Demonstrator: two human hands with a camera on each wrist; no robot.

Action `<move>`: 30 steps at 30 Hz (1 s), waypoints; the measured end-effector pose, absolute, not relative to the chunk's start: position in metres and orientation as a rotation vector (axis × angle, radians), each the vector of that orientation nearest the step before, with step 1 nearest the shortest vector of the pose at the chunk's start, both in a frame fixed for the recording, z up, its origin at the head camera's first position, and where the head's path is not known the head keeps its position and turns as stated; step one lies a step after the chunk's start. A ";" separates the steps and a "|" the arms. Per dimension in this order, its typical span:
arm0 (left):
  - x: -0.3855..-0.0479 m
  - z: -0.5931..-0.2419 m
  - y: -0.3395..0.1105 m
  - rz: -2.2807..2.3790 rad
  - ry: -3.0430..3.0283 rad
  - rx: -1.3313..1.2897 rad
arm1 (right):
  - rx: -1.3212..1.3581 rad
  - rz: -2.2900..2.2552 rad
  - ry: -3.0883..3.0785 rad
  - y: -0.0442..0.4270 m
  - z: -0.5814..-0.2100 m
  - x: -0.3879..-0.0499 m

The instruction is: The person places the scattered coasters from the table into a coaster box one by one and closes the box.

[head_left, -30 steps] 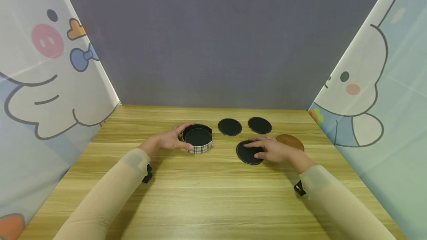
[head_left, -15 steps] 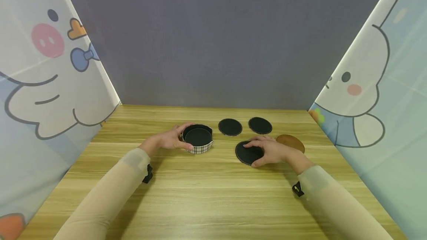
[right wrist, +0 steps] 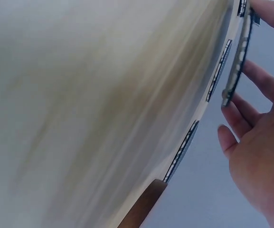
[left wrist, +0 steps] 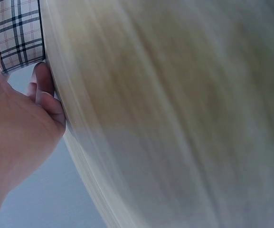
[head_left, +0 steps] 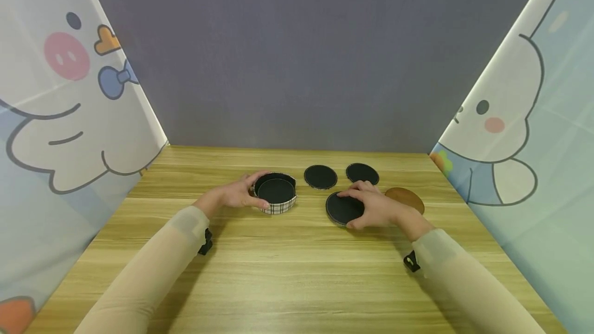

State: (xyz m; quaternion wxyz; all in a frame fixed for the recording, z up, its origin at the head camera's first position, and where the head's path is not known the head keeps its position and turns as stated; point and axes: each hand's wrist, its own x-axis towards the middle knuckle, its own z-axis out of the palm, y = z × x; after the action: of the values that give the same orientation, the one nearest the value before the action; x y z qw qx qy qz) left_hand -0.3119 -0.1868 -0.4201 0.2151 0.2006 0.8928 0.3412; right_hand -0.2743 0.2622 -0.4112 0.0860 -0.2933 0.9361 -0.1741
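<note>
My left hand (head_left: 237, 194) grips the left side of a round black-lined holder (head_left: 276, 207) with a plaid outside, thumb at its front and fingers behind. In the left wrist view the plaid wall (left wrist: 19, 35) shows beside the palm (left wrist: 18, 133). My right hand (head_left: 377, 207) pinches a round black coaster (head_left: 342, 209) by its edge. The right wrist view shows this coaster (right wrist: 239, 57) raised off the table, between thumb and fingers of the hand (right wrist: 262, 142).
Two black coasters (head_left: 320, 177) (head_left: 362, 174) lie flat behind the right hand. A brown round disc (head_left: 405, 199) lies to its right, partly behind the wrist. A grey panel (head_left: 297, 55) stands at the back of the wooden table (head_left: 278, 272), with printed cloths on both sides.
My right thumb and fingers have closed on the near coaster's edge, and it has risen slightly and shifted left. My left hand and the holder have stayed in place.
</note>
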 end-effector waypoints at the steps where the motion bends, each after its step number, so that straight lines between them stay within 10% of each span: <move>1: -0.312 -0.420 -0.187 0.944 2.478 0.556 | -0.881 -0.526 2.801 0.260 -0.410 -0.275; 30: -0.314 -0.420 -0.187 0.944 2.462 0.553 | -1.036 -0.632 2.820 0.163 -0.403 -0.304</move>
State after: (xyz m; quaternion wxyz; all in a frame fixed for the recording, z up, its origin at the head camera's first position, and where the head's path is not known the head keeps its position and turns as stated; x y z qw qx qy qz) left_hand -0.3135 -0.1874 -0.4198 0.2217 0.2001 0.8911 0.3416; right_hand -0.3044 0.1626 -0.4027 0.0357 -0.3371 0.9180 -0.2058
